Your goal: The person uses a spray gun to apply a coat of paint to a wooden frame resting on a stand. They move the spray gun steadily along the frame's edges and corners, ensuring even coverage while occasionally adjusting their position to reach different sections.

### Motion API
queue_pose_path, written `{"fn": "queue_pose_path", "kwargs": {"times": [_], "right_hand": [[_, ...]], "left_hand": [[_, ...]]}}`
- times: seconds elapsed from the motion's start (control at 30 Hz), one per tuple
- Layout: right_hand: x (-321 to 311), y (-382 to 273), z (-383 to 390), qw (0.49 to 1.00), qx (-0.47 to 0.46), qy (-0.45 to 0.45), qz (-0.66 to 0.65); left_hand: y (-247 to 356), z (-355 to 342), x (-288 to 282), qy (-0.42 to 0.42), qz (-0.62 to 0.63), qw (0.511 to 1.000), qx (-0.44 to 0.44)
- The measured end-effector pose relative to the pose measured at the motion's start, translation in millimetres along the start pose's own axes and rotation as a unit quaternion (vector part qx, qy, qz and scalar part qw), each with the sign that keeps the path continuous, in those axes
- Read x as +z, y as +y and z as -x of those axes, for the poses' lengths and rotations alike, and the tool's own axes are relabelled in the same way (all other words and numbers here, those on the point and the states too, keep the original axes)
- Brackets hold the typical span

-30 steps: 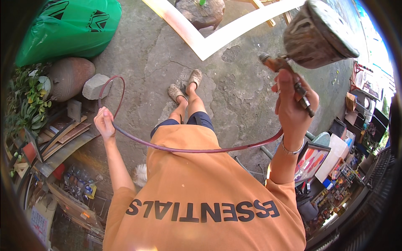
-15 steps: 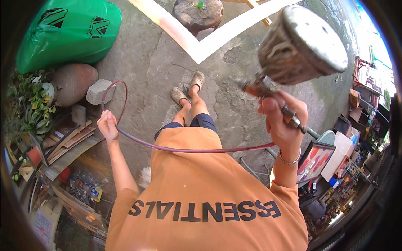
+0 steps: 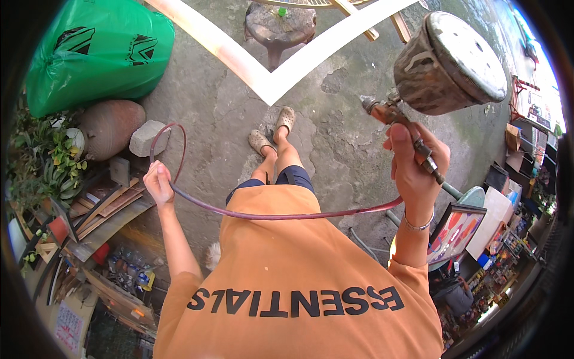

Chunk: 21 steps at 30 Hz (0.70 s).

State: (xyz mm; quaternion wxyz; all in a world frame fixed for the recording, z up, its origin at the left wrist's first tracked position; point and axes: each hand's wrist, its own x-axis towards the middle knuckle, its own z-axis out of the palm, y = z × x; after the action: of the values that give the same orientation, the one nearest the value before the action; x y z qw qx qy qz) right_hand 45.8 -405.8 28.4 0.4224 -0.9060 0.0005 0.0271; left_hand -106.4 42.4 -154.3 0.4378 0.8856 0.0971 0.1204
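My right hand point(image 3: 417, 157) is wrapped round a spray gun point(image 3: 396, 115), raised on the right with its nozzle pointing left. A paint-stained metal cup point(image 3: 448, 66) with a pale lid sits on top of the gun. My left hand point(image 3: 159, 183), closed, grips a dark red hose point(image 3: 257, 213). The hose loops up above that hand and sags across my front to my right wrist; where it meets the gun is hidden. Ahead of my feet is the corner of a white V-shaped frame point(image 3: 271, 90), apart from the gun.
A round stool point(image 3: 281, 33) with something green on it stands beyond the frame. On the left are a full green bag point(image 3: 98, 54), a clay pot point(image 3: 113, 128), a concrete block point(image 3: 146, 137) and stacked boards point(image 3: 107, 209). A framed picture point(image 3: 455, 233) leans at the right, near cluttered shelves.
The spray gun and my right hand have shifted slightly to the right. The frame's corner appears a little lower and further left, as my view has moved. Both grips are unchanged.
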Motion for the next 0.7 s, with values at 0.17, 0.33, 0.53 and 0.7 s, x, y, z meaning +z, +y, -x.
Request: {"fn": "queue_pose_path", "kwargs": {"times": [0.17, 0.33, 0.53, 0.7], "right_hand": [[-9, 21, -30, 0.998, 0.018, 0.04, -0.04], [-21, 37, -61, 0.994, 0.026, 0.082, -0.069], [-42, 52, -103, 0.985, 0.075, 0.12, -0.101], [-55, 69, -139, 0.978, 0.061, 0.167, -0.112]], "left_hand": [[6, -6, 6, 0.003, -0.007, 1.0, -0.004], [20, -13, 16, 0.008, -0.012, 1.0, -0.018], [36, -24, 30, 0.01, -0.011, 1.0, -0.02], [45, -28, 39, 0.015, -0.014, 0.999, -0.026]]}}
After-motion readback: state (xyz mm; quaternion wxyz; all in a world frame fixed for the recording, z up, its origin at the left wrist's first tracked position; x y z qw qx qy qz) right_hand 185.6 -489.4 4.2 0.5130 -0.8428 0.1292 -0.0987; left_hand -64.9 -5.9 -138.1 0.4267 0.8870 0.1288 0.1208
